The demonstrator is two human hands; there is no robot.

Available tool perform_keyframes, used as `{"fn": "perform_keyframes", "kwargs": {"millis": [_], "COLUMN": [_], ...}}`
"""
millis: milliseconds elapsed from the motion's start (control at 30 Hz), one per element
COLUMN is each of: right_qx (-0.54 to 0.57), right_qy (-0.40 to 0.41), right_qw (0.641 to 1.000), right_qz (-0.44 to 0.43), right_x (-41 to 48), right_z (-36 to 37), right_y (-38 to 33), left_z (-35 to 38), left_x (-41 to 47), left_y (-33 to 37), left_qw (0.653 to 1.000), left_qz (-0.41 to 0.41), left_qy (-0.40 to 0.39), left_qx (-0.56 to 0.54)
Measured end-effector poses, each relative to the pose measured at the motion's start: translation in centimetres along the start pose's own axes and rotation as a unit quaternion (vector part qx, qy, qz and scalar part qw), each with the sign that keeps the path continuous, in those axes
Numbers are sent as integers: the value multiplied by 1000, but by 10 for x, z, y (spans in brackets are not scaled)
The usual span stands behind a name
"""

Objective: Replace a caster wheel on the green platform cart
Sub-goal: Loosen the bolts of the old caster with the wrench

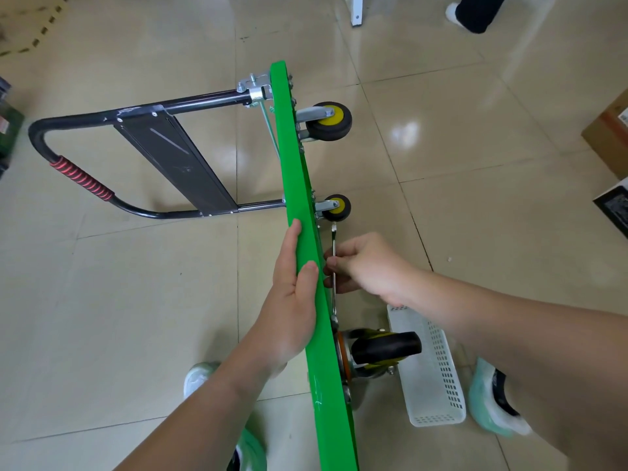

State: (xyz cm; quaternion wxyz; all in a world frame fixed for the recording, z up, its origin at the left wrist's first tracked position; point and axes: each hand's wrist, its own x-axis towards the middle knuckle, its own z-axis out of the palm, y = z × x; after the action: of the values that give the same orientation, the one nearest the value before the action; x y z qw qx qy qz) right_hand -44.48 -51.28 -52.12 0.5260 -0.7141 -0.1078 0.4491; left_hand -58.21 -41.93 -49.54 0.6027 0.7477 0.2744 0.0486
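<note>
The left hand (293,294) grips the upper edge of the green platform cart (307,260), palm against the deck side, thumb and fingertips lying along the narrow green rim. The right hand (365,265) is closed around the middle of a slim metal wrench (334,266), pinching its shaft between thumb and fingers just beside the cart's underside. The wrench runs roughly parallel to the deck; its upper, open end shows above the hand, and its lower end reaches down toward the mounting area of the nearest caster wheel (385,348), though the point of contact is too small to make out.

The cart stands on its long edge on the tiled floor (475,164), deck surface to the left, underside to the right. The nearest caster is a black wheel in a metal fork with an orange ring at its base, projecting sideways from the underside. Two further casters project from the same face: a middle wheel (336,208) and a far wheel (331,121), both black with yellow hubs.

The black tubular handle (85,180), wrapped in a red ribbed grip, lies on the floor to the left of the deck, with a dark flat panel (173,164) spanning its frame. A white perforated basket (431,372) sits on the floor just right of the nearest caster, partly under the right forearm. Both feet wear pale green shoe covers (489,402). Cardboard boxes (611,130) stand at the right edge.
</note>
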Motion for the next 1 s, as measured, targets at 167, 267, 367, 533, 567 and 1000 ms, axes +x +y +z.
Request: {"fn": "perform_keyframes", "kwargs": {"millis": [167,267,367,533,567,1000], "right_qx": [-22,-24,-3,16,21,53], "right_qy": [-1,14,45,70,78,24], "right_qw": [998,996,995,991,991,996], "right_qz": [-66,-88,-93,-110,-111,62], "right_x": [-18,-23,-25,-27,-26,9], "right_z": [2,1,0,-1,-4,-12], "right_y": [-1,6,12,6,1,-4], "left_z": [0,1,2,2,2,1], "left_x": [-1,-1,-1,-1,-1,-1], "left_y": [2,4,4,1,1,2], "left_qw": [1000,1000,1000,1000,1000,1000], "left_qz": [2,1,-4,-7,-6,-14], "left_qy": [0,-1,-3,-1,-2,-3], "left_qx": [-1,9,7,-7,-5,3]}}
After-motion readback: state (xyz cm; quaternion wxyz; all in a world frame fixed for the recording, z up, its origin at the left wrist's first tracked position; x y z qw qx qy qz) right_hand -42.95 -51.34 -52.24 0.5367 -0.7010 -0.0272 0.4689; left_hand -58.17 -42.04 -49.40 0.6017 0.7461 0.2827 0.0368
